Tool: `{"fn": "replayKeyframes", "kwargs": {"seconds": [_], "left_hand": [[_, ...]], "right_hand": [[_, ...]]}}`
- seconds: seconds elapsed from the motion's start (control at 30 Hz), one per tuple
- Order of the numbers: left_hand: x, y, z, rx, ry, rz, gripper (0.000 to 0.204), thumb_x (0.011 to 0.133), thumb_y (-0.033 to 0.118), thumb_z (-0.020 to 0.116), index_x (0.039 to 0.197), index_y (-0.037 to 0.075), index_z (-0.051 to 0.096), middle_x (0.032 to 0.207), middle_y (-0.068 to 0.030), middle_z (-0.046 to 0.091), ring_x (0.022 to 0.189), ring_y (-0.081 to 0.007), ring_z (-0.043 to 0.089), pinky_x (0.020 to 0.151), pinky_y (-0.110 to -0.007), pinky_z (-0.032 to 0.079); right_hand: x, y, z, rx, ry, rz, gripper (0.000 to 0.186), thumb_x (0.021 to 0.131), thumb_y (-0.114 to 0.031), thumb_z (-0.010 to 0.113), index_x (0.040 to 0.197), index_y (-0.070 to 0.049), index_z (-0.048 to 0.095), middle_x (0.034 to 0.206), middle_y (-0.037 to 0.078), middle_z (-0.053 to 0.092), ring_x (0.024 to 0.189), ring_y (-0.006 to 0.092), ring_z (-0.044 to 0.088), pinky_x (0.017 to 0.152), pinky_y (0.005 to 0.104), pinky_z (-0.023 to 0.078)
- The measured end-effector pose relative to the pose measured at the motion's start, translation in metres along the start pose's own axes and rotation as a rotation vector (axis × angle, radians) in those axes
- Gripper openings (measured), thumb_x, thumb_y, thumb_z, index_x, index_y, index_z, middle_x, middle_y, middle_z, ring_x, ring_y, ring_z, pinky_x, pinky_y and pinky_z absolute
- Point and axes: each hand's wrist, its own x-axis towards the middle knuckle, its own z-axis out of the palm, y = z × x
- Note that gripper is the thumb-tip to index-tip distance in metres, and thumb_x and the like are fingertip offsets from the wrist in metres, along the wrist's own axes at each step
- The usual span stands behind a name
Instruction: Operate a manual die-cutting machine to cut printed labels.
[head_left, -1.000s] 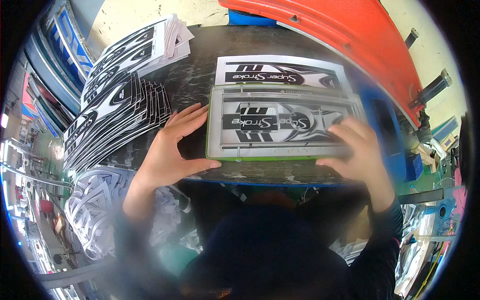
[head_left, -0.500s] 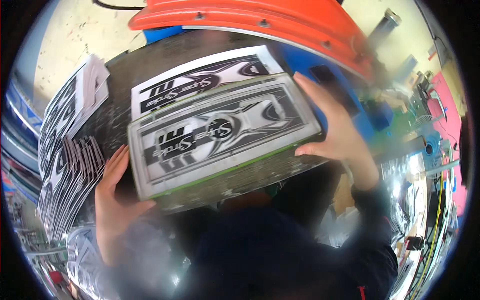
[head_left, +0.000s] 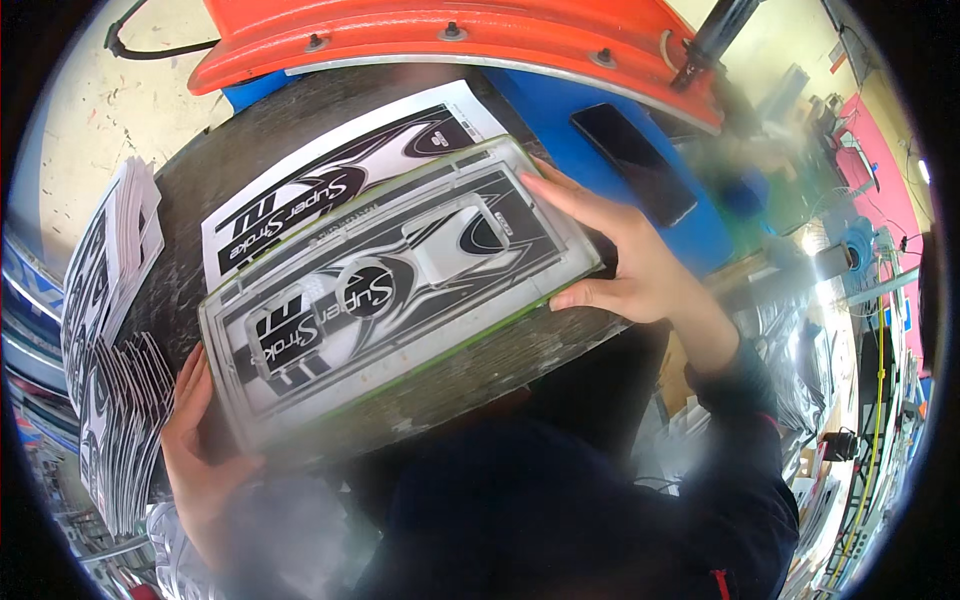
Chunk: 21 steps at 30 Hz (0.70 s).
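A: Where does the frame lie from my hands?

B: Your clear, green-edged frame [head_left: 400, 275] is between them on the dark table [head_left: 440, 395], with black-and-white print showing through it. Its long axis slants, the left end closer to your body and the right end farther off.

A: Which hand is nearer?

B: Neither by much; you have one at each short end. Your left hand [head_left: 195, 465] is at the near end, fingers along the edge, though its thumb is too blurred to say what it touches. Your right hand [head_left: 630, 240] is at the far end, fingertips over the edge and thumb by the front corner.

A: Are they gripping?

B: Both are spread wide, thumbs well apart from fingers. I can't tell how hard you press.

A: And around it?

B: The printed sheet [head_left: 340, 185] reaches out past the frame's far long side. Beyond your right fingers a phone [head_left: 635, 165] lies on a blue surface [head_left: 530, 105]; left of your left hand is a fanned stack of cut prints [head_left: 128, 420]. Farthest off stands the orange panel [head_left: 480, 30].
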Motion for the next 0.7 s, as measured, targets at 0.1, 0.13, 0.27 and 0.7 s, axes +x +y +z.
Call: {"fn": "replayKeyframes", "kwargs": {"seconds": [0.1,0.13,0.27,0.7], "left_hand": [[0.0035,0.0065,0.0047,-0.009,0.016,-0.037,0.093,0.056,0.039,0.077,0.132,-0.007,0.048,0.139,-0.0227,0.046,0.137,-0.0342,0.032,0.112,-0.044,0.019],[0.0038,0.0082,0.0047,-0.013,0.026,-0.039,0.095,0.061,0.051,0.079,0.131,-0.007,0.049,0.138,-0.0243,0.045,0.137,-0.0353,0.032,0.113,-0.046,0.018],[0.0032,0.0071,0.0021,0.011,0.008,-0.037,0.095,0.062,0.050,0.079,0.131,-0.007,0.048,0.139,-0.0244,0.045,0.137,-0.0350,0.032,0.113,-0.045,0.017],[-0.0011,0.0036,0.0010,0.005,0.021,-0.020,0.095,0.062,0.050,0.079,0.132,-0.006,0.048,0.139,-0.0245,0.044,0.136,-0.0355,0.033,0.113,-0.046,0.018]], "right_hand": [[0.0012,0.0024,0.0013,-0.014,-0.006,-0.010,0.089,0.066,-0.027,0.083,0.143,-0.015,0.039,0.148,0.021,0.031,0.137,0.0354,0.031,0.110,0.0409,0.029],[0.0014,0.0022,0.0008,-0.013,-0.007,-0.008,0.089,0.066,-0.027,0.083,0.143,-0.015,0.039,0.148,0.021,0.031,0.137,0.0354,0.031,0.110,0.0409,0.029],[0.0008,0.0024,0.0002,-0.020,-0.035,0.010,0.092,0.069,-0.036,0.080,0.142,0.000,0.036,0.148,0.020,0.032,0.139,0.0307,0.029,0.112,0.0393,0.023],[0.0000,-0.0020,0.0005,-0.036,-0.041,0.030,0.092,0.067,-0.031,0.081,0.142,0.000,0.037,0.148,0.020,0.034,0.138,0.0307,0.031,0.112,0.0394,0.023]]}}
